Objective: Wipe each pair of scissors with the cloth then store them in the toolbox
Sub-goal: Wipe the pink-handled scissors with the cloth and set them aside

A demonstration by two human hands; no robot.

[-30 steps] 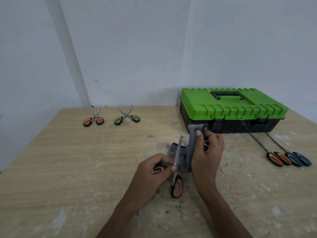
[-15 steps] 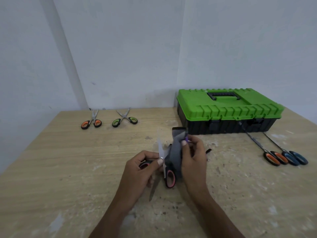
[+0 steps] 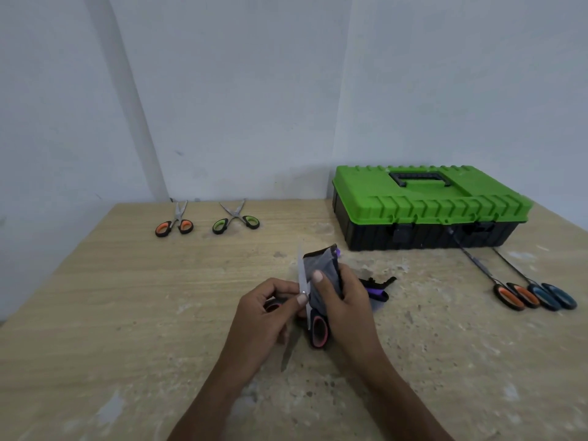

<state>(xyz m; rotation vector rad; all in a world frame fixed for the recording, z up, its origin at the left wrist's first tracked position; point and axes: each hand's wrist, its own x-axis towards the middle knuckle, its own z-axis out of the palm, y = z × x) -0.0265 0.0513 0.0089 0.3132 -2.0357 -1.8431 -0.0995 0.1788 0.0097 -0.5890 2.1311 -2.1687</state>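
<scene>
Cloth (image 3: 319,265) perhaps lower on pink scissors (image 3: 319,332)

A plain workroom: bare white walls (image 3: 254,74) meet in a corner behind a scuffed, paint-flecked wooden bench (image 3: 95,313) that carries a green-lidded toolbox (image 3: 429,205) and scissors.

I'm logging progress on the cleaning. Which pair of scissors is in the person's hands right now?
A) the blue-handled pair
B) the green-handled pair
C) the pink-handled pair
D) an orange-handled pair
C: the left hand grips the pink-handled scissors while the right hand holds the grey cloth against the blade. The green-handled pair and blue-handled pair lie apart from the hands.
</scene>
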